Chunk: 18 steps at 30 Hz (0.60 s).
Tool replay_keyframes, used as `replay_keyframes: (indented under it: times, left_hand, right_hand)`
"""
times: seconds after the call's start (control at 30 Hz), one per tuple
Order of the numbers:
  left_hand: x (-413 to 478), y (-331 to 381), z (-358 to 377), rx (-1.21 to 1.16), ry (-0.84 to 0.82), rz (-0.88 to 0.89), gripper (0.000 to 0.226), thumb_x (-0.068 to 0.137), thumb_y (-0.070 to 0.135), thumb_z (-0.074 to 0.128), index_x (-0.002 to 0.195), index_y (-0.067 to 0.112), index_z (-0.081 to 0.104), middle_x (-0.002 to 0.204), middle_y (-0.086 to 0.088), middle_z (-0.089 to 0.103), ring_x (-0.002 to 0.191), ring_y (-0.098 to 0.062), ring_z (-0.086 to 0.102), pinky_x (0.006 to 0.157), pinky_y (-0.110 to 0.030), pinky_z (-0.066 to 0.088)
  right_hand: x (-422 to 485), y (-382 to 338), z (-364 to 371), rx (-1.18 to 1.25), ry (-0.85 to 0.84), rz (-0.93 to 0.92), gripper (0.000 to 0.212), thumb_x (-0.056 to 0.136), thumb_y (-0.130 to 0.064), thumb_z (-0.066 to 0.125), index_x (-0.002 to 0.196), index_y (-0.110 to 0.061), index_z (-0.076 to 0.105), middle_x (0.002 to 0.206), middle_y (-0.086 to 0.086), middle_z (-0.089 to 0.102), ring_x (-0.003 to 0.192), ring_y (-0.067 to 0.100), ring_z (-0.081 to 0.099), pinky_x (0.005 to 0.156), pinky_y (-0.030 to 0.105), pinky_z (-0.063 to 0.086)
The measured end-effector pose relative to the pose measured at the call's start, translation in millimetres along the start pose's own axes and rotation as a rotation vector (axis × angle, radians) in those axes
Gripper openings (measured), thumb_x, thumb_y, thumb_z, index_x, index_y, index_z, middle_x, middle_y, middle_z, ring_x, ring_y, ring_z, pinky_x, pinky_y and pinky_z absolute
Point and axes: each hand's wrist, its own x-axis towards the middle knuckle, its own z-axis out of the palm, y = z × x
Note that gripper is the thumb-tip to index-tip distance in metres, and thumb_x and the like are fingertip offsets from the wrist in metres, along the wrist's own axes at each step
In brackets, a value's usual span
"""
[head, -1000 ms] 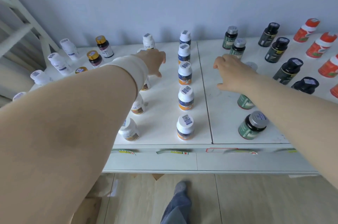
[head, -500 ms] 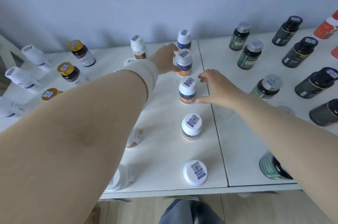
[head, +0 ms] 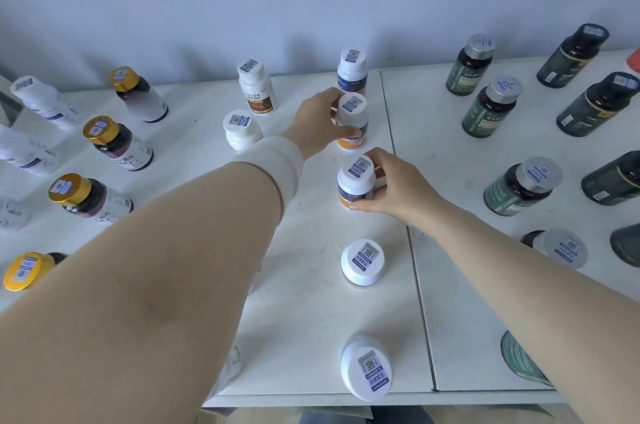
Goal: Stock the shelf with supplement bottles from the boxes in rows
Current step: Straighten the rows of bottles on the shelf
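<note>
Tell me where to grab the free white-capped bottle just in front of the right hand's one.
I'd take the free bottle by its white cap, from above, fingers on its left and right sides. It stands upright with bare shelf either side, while the right hand and the held bottle crowd the back.

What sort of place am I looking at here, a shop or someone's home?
Probably a shop or stockroom display, perhaps a mock-up. The white shelf holds rows sorted by kind: gold-capped bottles, white-capped bottles, dark green bottles. Caps carry barcode stickers.
</note>
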Motion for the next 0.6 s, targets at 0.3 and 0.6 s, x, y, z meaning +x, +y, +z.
replay_keyframes:
  times: [0.3,0.6]
  left_hand:
    - [1,0,5,-0.056,0.059,-0.04,0.049,0.075,0.016,0.076,0.118,0.011,0.054,0.118,-0.004,0.062,0.105,-0.019,0.058,0.082,-0.022,0.04]
    - [-13,12,-23,0.134,-0.012,-0.023,0.085,0.075,0.03,0.077,0.144,0.015,0.029,0.136,-0.001,0.048,0.125,-0.017,0.046,0.102,-0.029,0.036]
  right_hand:
    - [3,3,-1,0.015,-0.027,0.001,0.049,0.066,-0.018,0.082,0.107,-0.016,0.054,0.096,-0.009,0.059,0.081,0.008,0.061,0.065,0.005,0.045]
    - [-8,-5,-53,-0.208,-0.071,-0.006,0.07,0.07,-0.017,0.08,0.129,-0.009,0.044,0.124,0.006,0.053,0.108,0.017,0.053,0.086,0.02,0.039]
